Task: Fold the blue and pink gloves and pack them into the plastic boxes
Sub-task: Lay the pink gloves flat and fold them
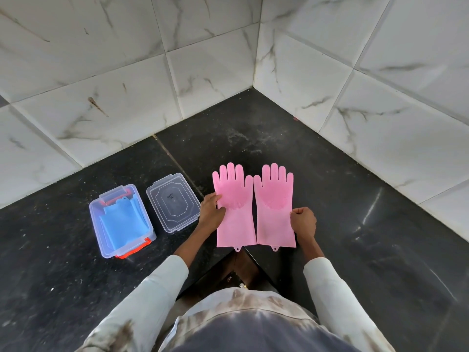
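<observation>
Two pink gloves lie flat side by side on the black counter, fingers pointing away from me: the left pink glove [234,207] and the right pink glove [274,207]. My left hand [211,212] grips the left glove's outer edge at the wrist. My right hand [303,222] pinches the right glove's outer edge. A clear plastic box [121,219] with orange latches stands at the left and holds the folded blue gloves [124,222]. Its clear lid [173,202] lies beside it, between the box and my left hand.
The black stone counter [355,237] fills a corner bounded by white marble-tiled walls [127,85] at the back and right. The counter has an inner notch [241,265] at its front edge, just below the gloves' cuffs.
</observation>
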